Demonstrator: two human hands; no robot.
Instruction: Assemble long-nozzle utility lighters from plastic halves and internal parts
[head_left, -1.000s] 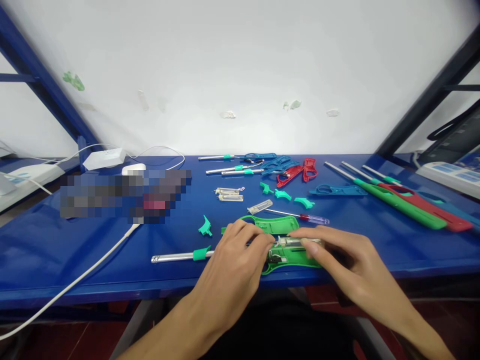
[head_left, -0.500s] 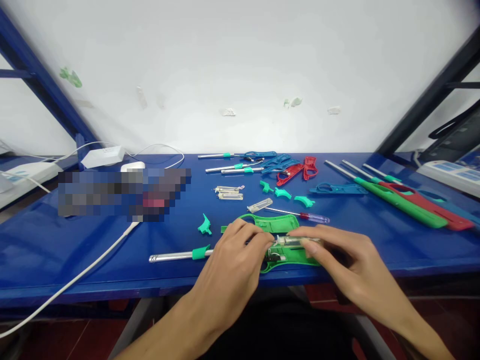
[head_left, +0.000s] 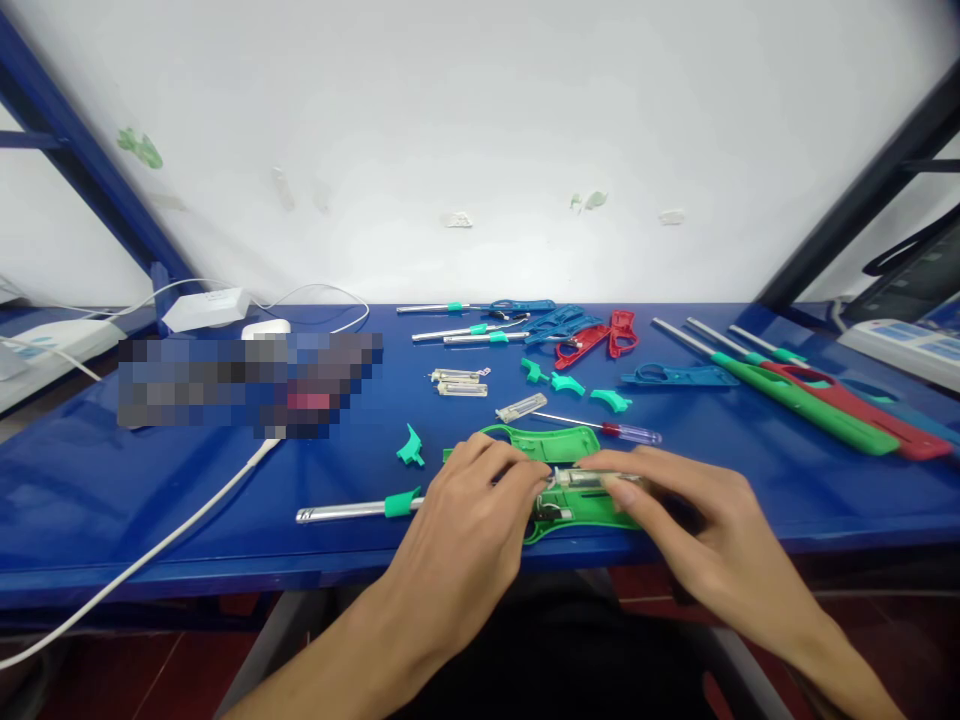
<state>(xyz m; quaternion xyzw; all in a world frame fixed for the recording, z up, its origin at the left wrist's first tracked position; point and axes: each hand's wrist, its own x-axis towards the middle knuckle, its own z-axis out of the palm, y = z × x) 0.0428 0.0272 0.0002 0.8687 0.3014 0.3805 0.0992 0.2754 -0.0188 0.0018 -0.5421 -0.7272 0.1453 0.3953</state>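
Observation:
My left hand (head_left: 469,525) and my right hand (head_left: 690,510) meet over an open green lighter shell (head_left: 581,510) at the table's front edge. Fingertips of both hands pinch a clear fuel tank part (head_left: 592,480) lying in that shell. A metal tube with a green collar (head_left: 352,510) sticks out to the left from under my left hand. A second green shell half (head_left: 551,442) lies just behind my fingers.
On the blue table (head_left: 150,500) lie a screwdriver (head_left: 600,428), loose green triggers (head_left: 410,448), clear tanks (head_left: 459,383), blue and red shells (head_left: 585,335), and finished long lighters (head_left: 810,395) at the right. A white cable (head_left: 172,535) crosses the left side.
Both hands stay on the clear part in the green shell; only slight finger shifts show. The view has drifted a little.

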